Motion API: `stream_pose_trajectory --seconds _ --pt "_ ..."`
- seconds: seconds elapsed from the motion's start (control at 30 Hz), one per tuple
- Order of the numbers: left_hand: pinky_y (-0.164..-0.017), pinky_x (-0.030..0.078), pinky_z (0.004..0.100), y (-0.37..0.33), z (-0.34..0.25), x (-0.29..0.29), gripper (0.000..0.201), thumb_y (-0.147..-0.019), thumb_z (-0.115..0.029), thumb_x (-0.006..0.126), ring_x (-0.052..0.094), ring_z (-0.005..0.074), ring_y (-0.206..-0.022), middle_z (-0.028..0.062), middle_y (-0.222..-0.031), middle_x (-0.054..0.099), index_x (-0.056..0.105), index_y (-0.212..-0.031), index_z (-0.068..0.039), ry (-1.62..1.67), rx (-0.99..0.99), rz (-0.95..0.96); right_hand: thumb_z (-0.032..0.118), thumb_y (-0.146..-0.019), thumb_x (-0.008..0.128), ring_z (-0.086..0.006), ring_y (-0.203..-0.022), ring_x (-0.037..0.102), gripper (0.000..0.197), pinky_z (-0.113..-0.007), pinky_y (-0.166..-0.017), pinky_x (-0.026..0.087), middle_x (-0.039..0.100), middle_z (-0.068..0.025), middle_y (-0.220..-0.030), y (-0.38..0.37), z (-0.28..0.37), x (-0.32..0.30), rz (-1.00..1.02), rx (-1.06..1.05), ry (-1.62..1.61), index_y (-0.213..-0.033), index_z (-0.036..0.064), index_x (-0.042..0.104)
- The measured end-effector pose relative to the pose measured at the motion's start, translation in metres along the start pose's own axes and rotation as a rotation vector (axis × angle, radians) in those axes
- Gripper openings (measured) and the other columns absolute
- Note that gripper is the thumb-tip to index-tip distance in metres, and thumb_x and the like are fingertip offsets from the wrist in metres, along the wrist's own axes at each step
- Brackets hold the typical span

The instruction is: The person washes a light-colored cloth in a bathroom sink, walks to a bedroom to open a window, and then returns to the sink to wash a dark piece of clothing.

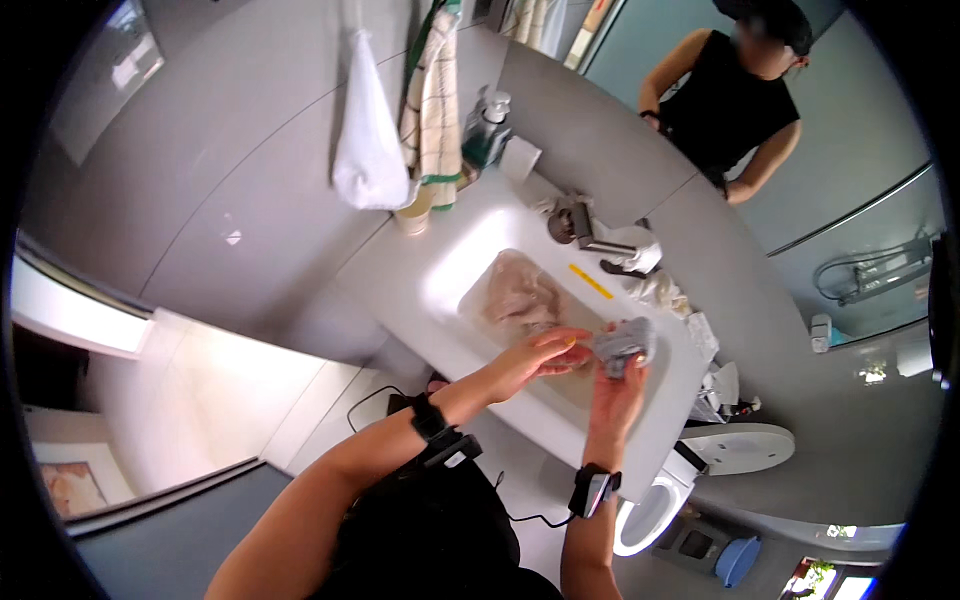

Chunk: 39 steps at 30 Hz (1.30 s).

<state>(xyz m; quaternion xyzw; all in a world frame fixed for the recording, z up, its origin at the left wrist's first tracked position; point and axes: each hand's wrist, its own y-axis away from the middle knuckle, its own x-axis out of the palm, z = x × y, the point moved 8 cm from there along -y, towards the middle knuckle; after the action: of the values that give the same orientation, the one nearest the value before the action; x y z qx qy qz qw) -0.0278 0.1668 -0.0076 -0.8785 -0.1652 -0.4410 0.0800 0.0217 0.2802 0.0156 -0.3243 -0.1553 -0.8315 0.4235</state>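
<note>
Over the white washbasin [450,335], my right hand [618,390] grips a bunched, wet-looking grey cloth [625,345]. Its exact kind cannot be made out. My left hand [540,360] is beside it with the fingers stretched out, pointing toward the cloth and holding nothing. A pinkish-beige cloth [515,290] lies in the water at the basin's far left part. Past the basin's far rim stands the metal faucet [600,243].
A white towel [370,140] and a checked towel [437,110] hang at the back left. A soap dispenser [488,130] and a cup [413,213] stand below them. Crumpled white cloth [662,293] lies right of the faucet. The toilet [650,515] is at lower right.
</note>
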Motion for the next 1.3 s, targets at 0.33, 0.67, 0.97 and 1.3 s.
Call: stream_pose_trajectory --seconds 0.33,0.67,0.97,1.3 --pt "-0.085 0.045 0.0296 0.296 -0.093 -0.01 0.03 -0.093 -0.025 0.047 0.053 0.0161 -0.103 0.0064 -0.113 0.053 0.044 -0.118 -0.008 -0.113 0.595 -0.895 0.013 -0.078 0.061 -0.0391 -0.125 0.035 0.05 -0.041 -0.101 0.031 0.039 -0.0207 -0.134 0.19 -0.108 0.242 1.125 -0.19 0.83 -0.124 -0.0017 0.047" --pt "-0.069 0.05 0.0252 0.624 -0.162 -0.104 0.023 -0.09 -0.026 0.051 0.061 0.0134 -0.074 0.0107 -0.094 0.063 0.055 -0.098 -0.005 0.138 1.054 -1.375 0.03 -0.098 0.033 -0.0233 -0.091 0.059 0.043 -0.035 -0.09 0.043 0.06 -0.0176 -0.098 0.374 -0.378 0.431 1.13 0.988 0.056 -0.106 -0.0074 0.052" --pt "-0.074 0.046 0.0251 0.774 -0.284 -0.216 0.034 -0.094 -0.036 0.045 0.056 0.0101 -0.084 0.003 -0.093 0.059 0.056 -0.1 -0.005 0.035 1.134 -1.412 0.018 -0.083 0.057 -0.0294 -0.116 0.04 0.046 -0.036 -0.095 0.035 0.035 -0.0185 -0.132 0.415 -0.495 0.613 1.312 -0.296 0.813 -0.127 0.0053 0.047" --pt "-0.098 0.036 0.033 0.728 -0.467 -0.317 0.038 -0.096 -0.023 0.038 0.048 0.0195 -0.111 0.0106 -0.123 0.049 0.041 -0.129 -0.004 -0.071 0.741 -0.886 0.03 -0.096 0.04 -0.0216 -0.106 0.052 0.038 -0.033 -0.09 0.043 0.052 -0.0087 -0.118 0.263 -0.674 0.647 0.448 0.846 -0.049 -0.125 0.0045 0.042"
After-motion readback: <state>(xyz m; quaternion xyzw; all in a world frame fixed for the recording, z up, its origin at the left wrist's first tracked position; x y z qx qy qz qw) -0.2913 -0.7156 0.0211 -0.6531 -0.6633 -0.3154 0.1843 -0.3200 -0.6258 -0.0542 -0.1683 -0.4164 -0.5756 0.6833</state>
